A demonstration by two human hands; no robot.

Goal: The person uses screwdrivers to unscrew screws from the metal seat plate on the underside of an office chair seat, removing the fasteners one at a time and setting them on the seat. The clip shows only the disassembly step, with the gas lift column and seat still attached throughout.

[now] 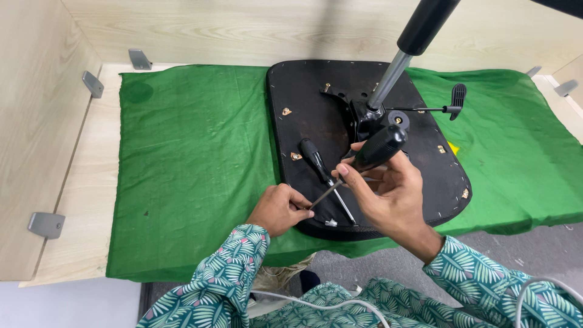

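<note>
Over the upturned black chair seat (316,130), my right hand (388,197) grips a screwdriver (364,161); my left hand (279,209) pinches its tip.

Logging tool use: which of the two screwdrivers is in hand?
The screwdriver gripped by the right hand, shaft pinched by the left hand; the other screwdriver lies loose on the seat base.

Left hand (278,208) fisted low; right hand (388,194) raised, fingers (352,177) curled
</note>
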